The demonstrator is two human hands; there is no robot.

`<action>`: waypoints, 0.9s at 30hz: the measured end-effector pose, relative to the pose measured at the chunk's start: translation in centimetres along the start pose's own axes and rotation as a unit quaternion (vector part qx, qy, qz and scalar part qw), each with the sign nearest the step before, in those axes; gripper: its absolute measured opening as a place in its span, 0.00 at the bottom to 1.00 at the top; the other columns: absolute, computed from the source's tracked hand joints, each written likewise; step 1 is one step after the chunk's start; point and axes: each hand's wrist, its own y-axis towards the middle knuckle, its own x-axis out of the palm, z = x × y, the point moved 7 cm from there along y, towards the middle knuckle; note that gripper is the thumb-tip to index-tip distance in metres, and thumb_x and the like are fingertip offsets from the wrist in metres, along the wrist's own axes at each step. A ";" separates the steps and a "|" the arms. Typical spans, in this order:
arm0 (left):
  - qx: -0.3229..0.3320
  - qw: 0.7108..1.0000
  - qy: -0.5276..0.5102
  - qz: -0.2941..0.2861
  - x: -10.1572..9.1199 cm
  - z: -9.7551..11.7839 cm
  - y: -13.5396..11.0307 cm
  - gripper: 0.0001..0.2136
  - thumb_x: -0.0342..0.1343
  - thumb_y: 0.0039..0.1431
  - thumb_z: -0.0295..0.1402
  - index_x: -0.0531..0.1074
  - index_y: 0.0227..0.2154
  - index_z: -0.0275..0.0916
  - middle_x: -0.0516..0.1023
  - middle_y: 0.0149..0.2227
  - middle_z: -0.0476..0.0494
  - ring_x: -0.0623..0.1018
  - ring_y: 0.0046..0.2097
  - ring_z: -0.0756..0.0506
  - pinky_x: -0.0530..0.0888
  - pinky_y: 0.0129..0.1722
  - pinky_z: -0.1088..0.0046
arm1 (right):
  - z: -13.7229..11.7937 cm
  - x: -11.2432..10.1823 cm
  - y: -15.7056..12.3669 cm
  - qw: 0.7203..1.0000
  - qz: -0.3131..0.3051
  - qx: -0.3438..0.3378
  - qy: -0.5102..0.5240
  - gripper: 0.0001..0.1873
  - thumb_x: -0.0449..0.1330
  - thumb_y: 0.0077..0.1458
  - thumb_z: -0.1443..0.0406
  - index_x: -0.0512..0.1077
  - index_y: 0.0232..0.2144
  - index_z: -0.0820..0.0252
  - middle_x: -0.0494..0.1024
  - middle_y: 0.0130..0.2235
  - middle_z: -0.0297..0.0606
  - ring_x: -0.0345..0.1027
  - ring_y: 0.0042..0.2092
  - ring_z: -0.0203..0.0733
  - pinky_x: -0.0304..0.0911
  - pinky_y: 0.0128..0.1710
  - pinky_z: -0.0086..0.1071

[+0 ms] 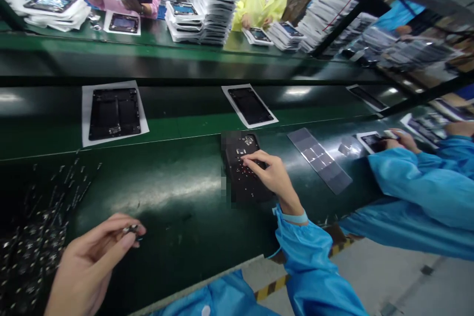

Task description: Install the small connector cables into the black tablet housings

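My left hand [91, 261] hovers over the dark green bench at the lower left, fingers pinched on a small metal part [130, 230]. My right hand [267, 174], in a blue sleeve, rests on a black tablet back cover [237, 158] lying on the bench, fingertips pressed on small pieces scattered over it. Its fingers are curled and what they pinch is too small to name.
A dark tray of several small parts [33, 227] lies at the far left. Two black panels on white sheets [114, 112] [250, 105] ride the conveyor belt. A grey film strip [320, 159] lies right of my cover. A co-worker's blue sleeve [418, 182] works beside me; two people stand opposite among stacks.
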 end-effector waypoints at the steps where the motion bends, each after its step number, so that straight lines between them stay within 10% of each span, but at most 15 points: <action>1: -0.021 0.999 -0.032 -0.027 0.7 0.6 0.2 0.10 0.66 0.46 0.45 0.81 0.28 0.47 0.82 0.30 0.44 0.81 0.30 0.39 0.81 0.25 0.64 | -1.0 0.8 -0.2 1.000 -0.023 -0.007 0.015 0.11 0.59 0.61 0.59 0.79 0.34 0.56 0.81 0.33 0.40 0.74 0.38 0.47 0.67 0.42 0.42; 12: -0.078 0.965 -0.027 -0.250 8.2 -0.8 3.8 0.10 0.62 0.53 0.35 0.80 0.36 0.37 0.77 0.25 0.46 0.73 0.26 0.49 0.70 0.26 0.74 | -8.1 13.1 -3.7 0.926 -0.318 -0.037 0.202 0.12 0.58 0.62 0.60 0.79 0.33 0.58 0.81 0.32 0.38 0.73 0.35 0.41 0.66 0.39 0.36; 27: -0.084 0.933 -0.018 -0.351 10.6 -2.7 3.3 0.06 0.61 0.58 0.32 0.78 0.36 0.36 0.79 0.31 0.45 0.77 0.34 0.48 0.72 0.36 0.72 | -7.2 15.1 -4.3 0.886 -0.399 0.008 0.235 0.09 0.62 0.57 0.64 0.78 0.26 0.59 0.79 0.26 0.33 0.68 0.31 0.37 0.62 0.47 0.39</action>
